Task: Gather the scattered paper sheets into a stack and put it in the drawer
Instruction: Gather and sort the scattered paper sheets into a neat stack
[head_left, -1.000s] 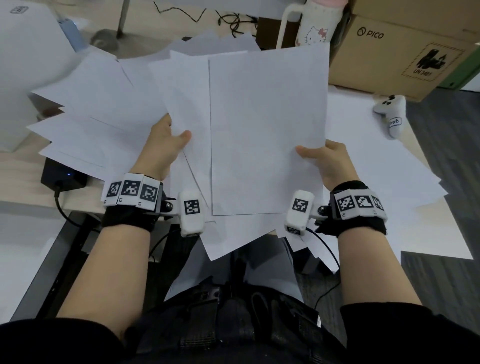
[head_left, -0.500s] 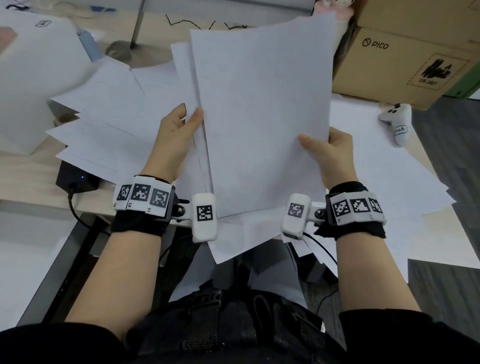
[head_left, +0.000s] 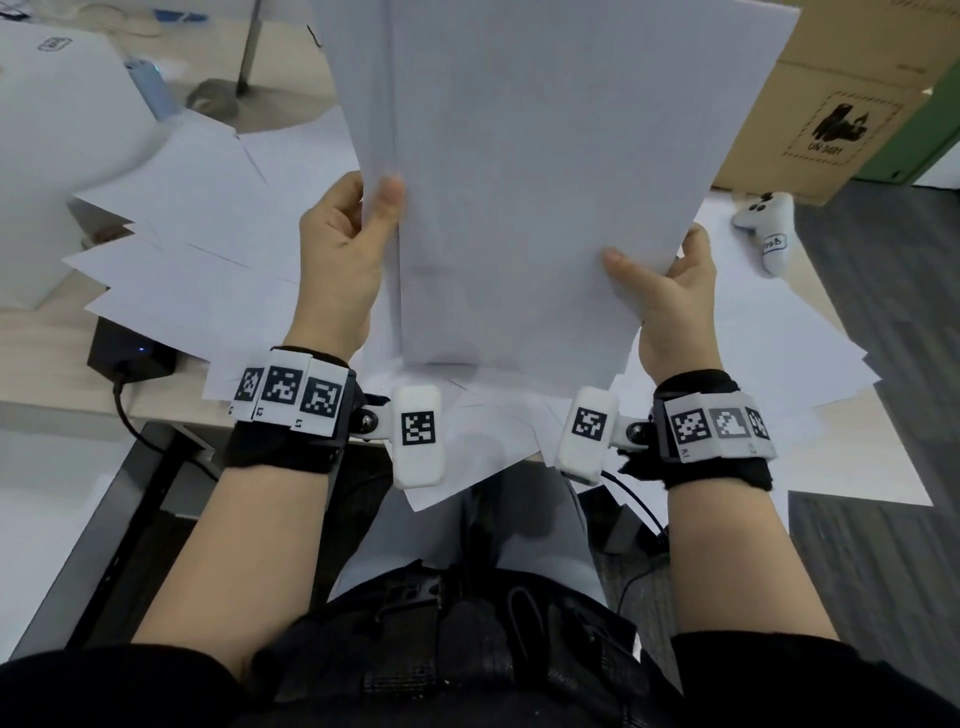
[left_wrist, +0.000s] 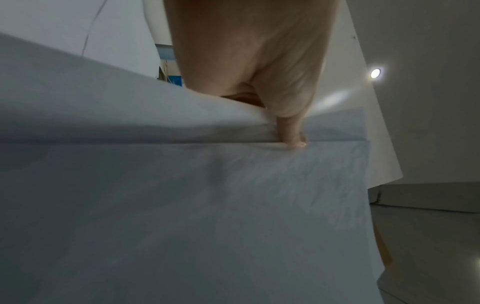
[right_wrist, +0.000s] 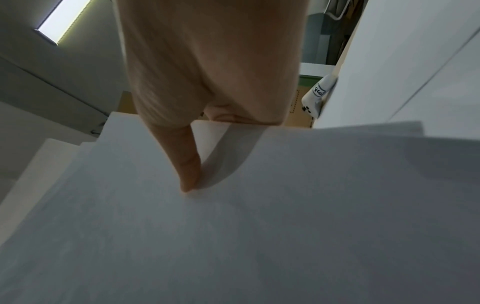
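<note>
We see both hands raised in front of the body, each gripping one side of a stack of paper (head_left: 535, 171) that stands nearly upright above the desk (head_left: 47, 374). The left hand (head_left: 340, 260) pinches the stack's left edge, thumb pressed flat on the near face and the other fingers hidden behind the sheets. The right hand (head_left: 670, 291) pinches the right edge lower down in the same way, its thumb lying across the near face. In the left wrist view we find the left thumb pressing where one sheet's edge steps over another, so the stack is not yet squared. The right wrist view shows several corners fanned out beyond the right thumb.

Under the lifted stack, loose sheets (head_left: 208, 249) lie spread over the desk, some overhanging its near edge. To the far right a cardboard box (head_left: 841, 104) stands on the desk; we cannot see inside it. A white game controller (head_left: 769, 228) lies just in front of the box. A small black device (head_left: 130, 353) sits at the near left, partly under the loose sheets.
</note>
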